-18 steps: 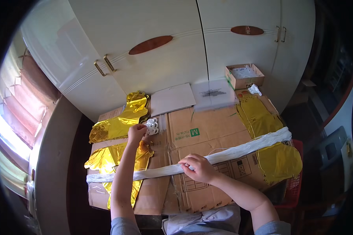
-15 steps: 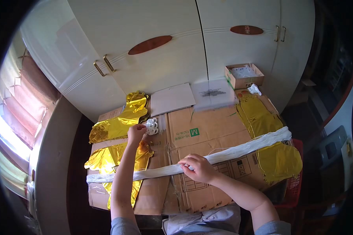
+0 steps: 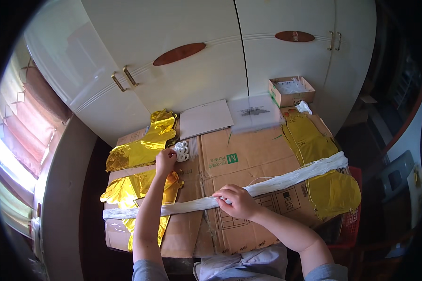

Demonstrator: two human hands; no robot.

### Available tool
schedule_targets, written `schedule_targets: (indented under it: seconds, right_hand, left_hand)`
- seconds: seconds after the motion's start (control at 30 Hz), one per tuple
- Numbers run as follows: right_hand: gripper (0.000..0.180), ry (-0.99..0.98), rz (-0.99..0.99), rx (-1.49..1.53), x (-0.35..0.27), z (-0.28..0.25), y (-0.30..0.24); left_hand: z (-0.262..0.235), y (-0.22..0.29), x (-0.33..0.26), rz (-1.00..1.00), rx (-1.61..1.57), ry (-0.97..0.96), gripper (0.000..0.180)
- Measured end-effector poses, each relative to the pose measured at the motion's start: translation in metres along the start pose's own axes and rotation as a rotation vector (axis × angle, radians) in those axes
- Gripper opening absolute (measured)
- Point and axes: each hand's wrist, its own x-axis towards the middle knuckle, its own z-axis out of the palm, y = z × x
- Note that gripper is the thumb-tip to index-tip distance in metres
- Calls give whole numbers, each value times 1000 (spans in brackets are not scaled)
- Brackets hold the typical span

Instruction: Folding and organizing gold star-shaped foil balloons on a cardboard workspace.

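Observation:
A long bundle of white string (image 3: 293, 177) stretches across the cardboard, running under my left forearm. My right hand (image 3: 237, 200) is curled over the middle of this bundle, with thumb and fingertips pinched at its strands. Farther back on the left, my left hand (image 3: 166, 161) has its fingers pressed together at the edge of a small cluster of white loops (image 3: 182, 152). What those fingers hold is too small to make out. Gold foil sheets (image 3: 143, 147) lie to the left of that hand, and another gold foil piece (image 3: 122, 191) lies beside my left forearm.
Flattened cardboard (image 3: 248, 164) covers the table. More gold foil (image 3: 335, 194) lies on the right, partly under the string. At the back are a grey-white board (image 3: 206, 119), a clear plastic sheet (image 3: 255, 112), an open carton (image 3: 290, 98) and crumpled white material (image 3: 304, 107). White cabinets (image 3: 187, 79) stand behind.
My left hand has shifted very slightly to the right, staying by the white loops. My right hand remains in the same place on the string bundle.

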Motion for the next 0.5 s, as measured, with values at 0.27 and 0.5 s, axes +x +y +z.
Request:
schedule_targets:
  seconds: [0.27,0.5]
  right_hand:
    - [12,13,-20,-19,2,-2,1]
    - [11,74,9,-320,6,-6,14]
  left_hand:
    - [-16,22,-11,22,-38,137,16]
    - [-56,87,-70,103,-279,27,11]
